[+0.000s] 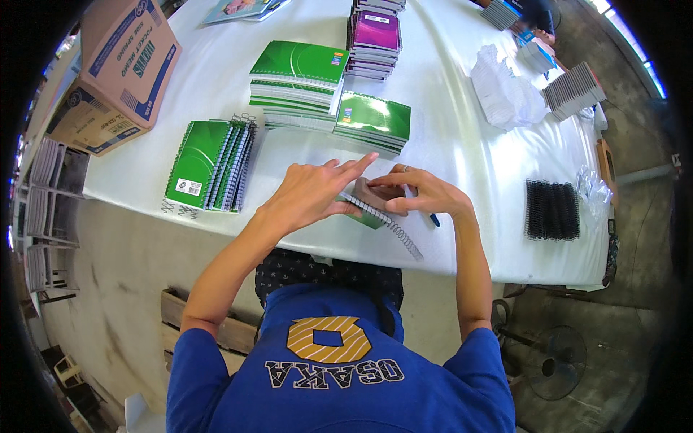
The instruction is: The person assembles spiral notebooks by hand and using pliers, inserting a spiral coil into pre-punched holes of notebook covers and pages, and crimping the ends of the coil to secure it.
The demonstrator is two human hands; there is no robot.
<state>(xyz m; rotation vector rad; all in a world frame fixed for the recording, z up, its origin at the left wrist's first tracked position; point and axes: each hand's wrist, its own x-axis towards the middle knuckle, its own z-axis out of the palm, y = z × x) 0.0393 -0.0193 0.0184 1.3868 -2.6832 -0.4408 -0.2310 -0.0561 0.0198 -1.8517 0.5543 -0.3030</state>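
Observation:
Near the table's front edge, a small green notebook [370, 219] lies tilted with a wire spiral coil [401, 235] along its edge; the coil's loose end trails past the notebook toward me. My left hand [315, 189] grips the notebook, thumb low against it and index finger stretched out over it. Across from it, my right hand [422, 190] has its thumb and fingers curled in by the coil and a brown block [377, 193]. What those fingertips pinch is partly hidden. A blue pen [434, 219] lies just under my right hand.
Finished-looking spiral notebooks [195, 162] stand at the left, beyond them a cardboard box [126, 68]. Green notebook stacks [299, 65] and purple ones [377, 32] sit ahead. Black coils [551, 210], clear plastic [593, 191], white wrapping [505, 90] and a notebook pile [574, 90] are at the right.

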